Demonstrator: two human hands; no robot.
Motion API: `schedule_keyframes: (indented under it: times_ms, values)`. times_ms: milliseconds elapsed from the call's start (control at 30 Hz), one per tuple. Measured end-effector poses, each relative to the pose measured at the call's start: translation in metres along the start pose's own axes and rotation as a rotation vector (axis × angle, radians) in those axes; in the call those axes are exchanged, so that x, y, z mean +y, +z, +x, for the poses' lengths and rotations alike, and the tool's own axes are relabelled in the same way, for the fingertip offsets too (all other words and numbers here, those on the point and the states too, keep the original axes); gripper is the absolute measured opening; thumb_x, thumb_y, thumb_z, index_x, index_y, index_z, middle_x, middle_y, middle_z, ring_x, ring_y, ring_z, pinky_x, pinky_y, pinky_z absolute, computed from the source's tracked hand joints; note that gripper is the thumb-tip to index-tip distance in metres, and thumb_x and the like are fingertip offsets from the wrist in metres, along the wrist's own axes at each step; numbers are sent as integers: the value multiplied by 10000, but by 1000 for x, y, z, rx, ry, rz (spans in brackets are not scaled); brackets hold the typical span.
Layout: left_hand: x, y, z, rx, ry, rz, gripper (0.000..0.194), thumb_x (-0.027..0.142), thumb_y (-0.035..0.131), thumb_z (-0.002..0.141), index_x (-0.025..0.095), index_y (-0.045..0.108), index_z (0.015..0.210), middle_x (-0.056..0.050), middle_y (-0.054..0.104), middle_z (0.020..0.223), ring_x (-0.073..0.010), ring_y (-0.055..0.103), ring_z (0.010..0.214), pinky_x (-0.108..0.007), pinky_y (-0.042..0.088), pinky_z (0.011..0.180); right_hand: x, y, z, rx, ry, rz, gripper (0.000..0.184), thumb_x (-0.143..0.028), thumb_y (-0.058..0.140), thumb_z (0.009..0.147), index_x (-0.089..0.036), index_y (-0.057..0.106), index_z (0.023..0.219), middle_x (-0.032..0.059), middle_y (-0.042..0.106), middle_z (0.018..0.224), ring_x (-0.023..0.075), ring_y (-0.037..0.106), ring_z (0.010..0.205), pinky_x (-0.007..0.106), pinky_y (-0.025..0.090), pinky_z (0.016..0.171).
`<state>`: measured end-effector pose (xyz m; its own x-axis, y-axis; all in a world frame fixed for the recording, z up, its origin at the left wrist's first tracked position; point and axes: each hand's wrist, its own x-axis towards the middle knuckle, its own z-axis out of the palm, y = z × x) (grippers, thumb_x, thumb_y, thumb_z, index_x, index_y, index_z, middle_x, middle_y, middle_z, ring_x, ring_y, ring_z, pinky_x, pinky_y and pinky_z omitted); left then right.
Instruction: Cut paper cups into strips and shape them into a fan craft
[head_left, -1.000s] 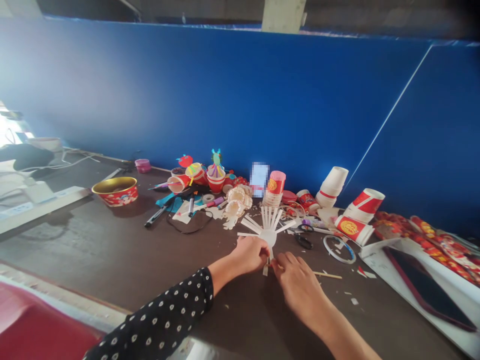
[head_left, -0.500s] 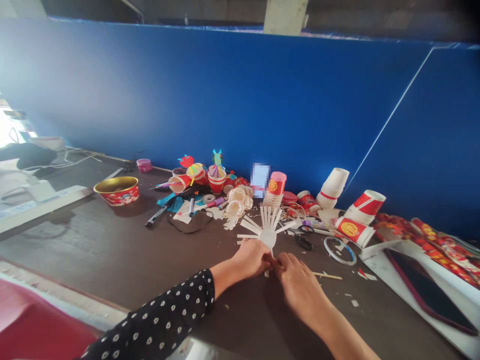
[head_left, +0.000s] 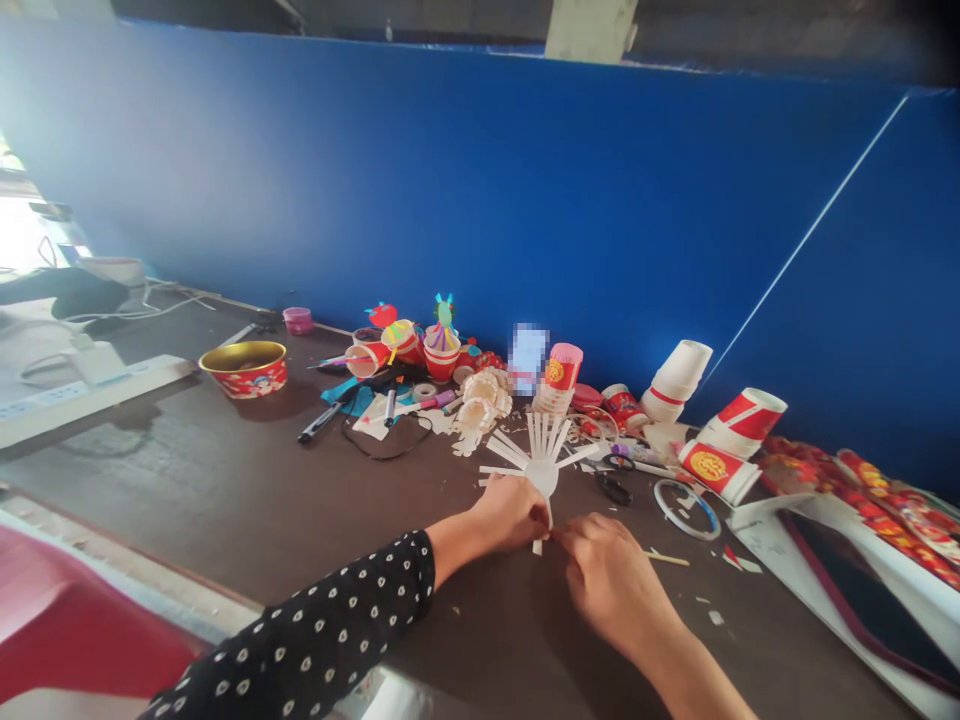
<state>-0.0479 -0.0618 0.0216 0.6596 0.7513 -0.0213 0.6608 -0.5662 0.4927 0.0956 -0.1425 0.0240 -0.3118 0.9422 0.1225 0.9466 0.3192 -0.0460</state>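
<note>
Paper cutout (head_left: 541, 475), white, round centre with strips fanning out, sits mid-desk (head_left: 300, 530), in front of the person. Left hand (head_left: 514, 512) lies over its near-left side, fingers pinched on a near strip, best I can judge. Right hand (head_left: 619, 575) is just beside, fingertips curled in toward that strip; can't tell if they grip anything. Loose strip end (head_left: 537, 548) shows below the left fingers.

Progress, my read: cutting into strips looks done wherever the cutout shows. Far strips lie spread and straight, apparently not worked; the near one is getting attention. If every strip needs the same handling, most are left. Two paper figures, one red-headed (head_left: 382, 316), one green-headed (head_left: 444, 315), top cups by the blue wall (head_left: 480, 190); maybe finished pieces, can't confirm.

Hard to see: pinch point sits behind the left hand's knuckles, near-left strips are mostly covered too. Thin stick (head_left: 669, 559) pokes out past the right hand; held or just lying under it, no telling. Screen (head_left: 528, 358) by the cup stack (head_left: 564, 372) is pixelated. Dark device (head_left: 870, 590) runs off at right. Left sleeve (head_left: 330, 630) and right forearm are cut off below.
</note>
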Motion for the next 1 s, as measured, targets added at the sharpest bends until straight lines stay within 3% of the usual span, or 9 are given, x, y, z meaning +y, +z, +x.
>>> schedule_keyframes:
  times_ms: [733, 867, 1000]
  values:
    - [-9, 1, -2, 46, 134, 17, 156, 277, 592, 696, 199, 673, 805, -13, 684, 813, -170, 605, 786, -260, 415, 725, -6, 9, 5, 27, -54, -222, 242, -80, 422, 858, -157, 649, 894, 66, 624, 873, 210, 508, 843, 325, 318, 715]
    - [-7, 2, -3, 66, 112, 40, 151, 212, 553, 720, 202, 675, 808, -14, 687, 818, -172, 606, 803, -268, 415, 743, -5, 9, 4, 28, -46, -184, 266, -95, 385, 881, -160, 637, 935, 76, 611, 925, 209, 499, 871, 313, 335, 737]
    - [-4, 1, -4, 71, 64, 43, 150, 256, 572, 727, 196, 679, 813, -27, 687, 813, -180, 609, 793, -270, 426, 736, -4, 9, 4, 25, -15, -157, 283, -109, 367, 884, -177, 628, 966, 86, 591, 982, 222, 483, 918, 313, 347, 760]
